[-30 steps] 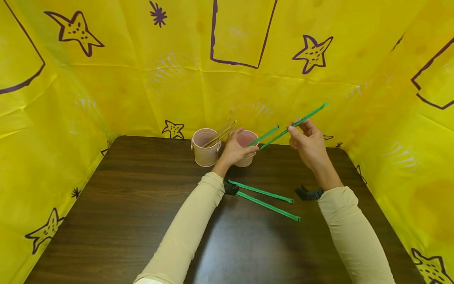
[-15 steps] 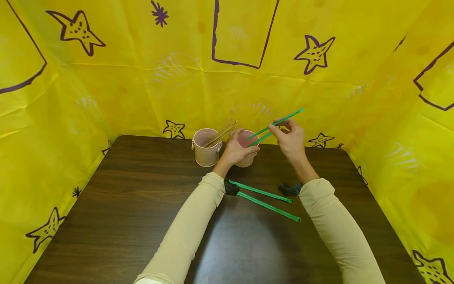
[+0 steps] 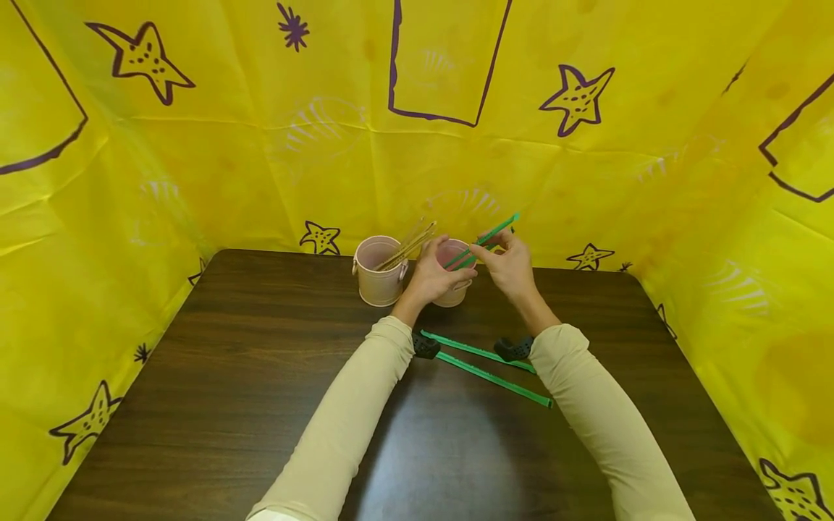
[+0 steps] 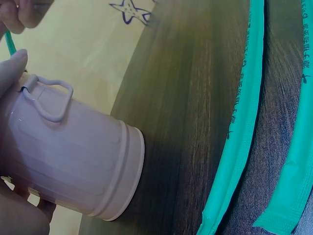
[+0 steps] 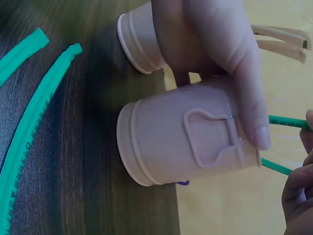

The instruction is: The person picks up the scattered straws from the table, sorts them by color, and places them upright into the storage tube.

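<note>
My left hand (image 3: 435,276) grips the right-hand small pink bucket (image 5: 171,142) around its rim, thumb along the near side above the wire handle. A long thin green sealed packet (image 3: 507,222), straw-like, is pinched between the thumb and fingers of my right hand (image 3: 513,266). It slants down, its lower end inside that bucket's mouth. Close beside it a second green packet (image 5: 276,166) leans out of the same bucket, partly behind my right fingers. In the left wrist view the bucket (image 4: 73,147) stands on the table, its rim partly covered by my left hand.
A matching pink bucket (image 3: 380,289) stands just left, holding several thin tan sticks (image 3: 409,250). Two more green packets (image 3: 495,378) lie on the dark wooden table (image 3: 260,391) in front of the buckets. Yellow printed cloth (image 3: 260,159) hangs behind and at both sides.
My right hand has moved left and slightly down to the bucket, bringing the packet's lower end into its mouth beside the other packet. The left hand has stayed on the bucket.
</note>
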Demonstrator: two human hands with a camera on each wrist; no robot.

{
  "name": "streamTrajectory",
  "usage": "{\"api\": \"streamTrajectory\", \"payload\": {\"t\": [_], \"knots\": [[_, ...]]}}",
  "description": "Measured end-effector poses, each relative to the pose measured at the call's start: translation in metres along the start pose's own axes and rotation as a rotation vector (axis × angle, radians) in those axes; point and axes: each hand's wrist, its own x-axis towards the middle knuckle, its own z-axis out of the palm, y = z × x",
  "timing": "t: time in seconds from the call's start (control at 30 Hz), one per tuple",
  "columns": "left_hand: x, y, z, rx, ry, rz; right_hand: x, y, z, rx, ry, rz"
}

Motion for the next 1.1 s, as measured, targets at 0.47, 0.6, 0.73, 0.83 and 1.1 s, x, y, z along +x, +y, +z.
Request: {"api": "streamTrajectory", "payload": {"t": [0.47, 0.6, 0.73, 0.83, 1.1], "knots": [[-0.001, 0.001, -0.001, 0.06, 0.007, 0.0, -0.015, -0.003, -0.016, 0.011, -0.055, 0.059], [-0.001, 0.001, -0.001, 0.045, 0.007, 0.005, -0.027, 0.003, -0.031, -0.061, -0.093, 0.071], [-0.002, 0.001, -0.001, 0.048, 0.005, 0.007, -0.042, 0.019, -0.044, -0.153, -0.164, 0.06], [-0.002, 0.002, 0.0, 0.057, 0.0, 0.005, -0.056, 0.032, -0.048, -0.224, -0.254, 0.061], [-0.002, 0.002, -0.001, 0.078, -0.011, -0.001, -0.083, 0.055, -0.042, -0.395, -0.521, 0.053]]}}
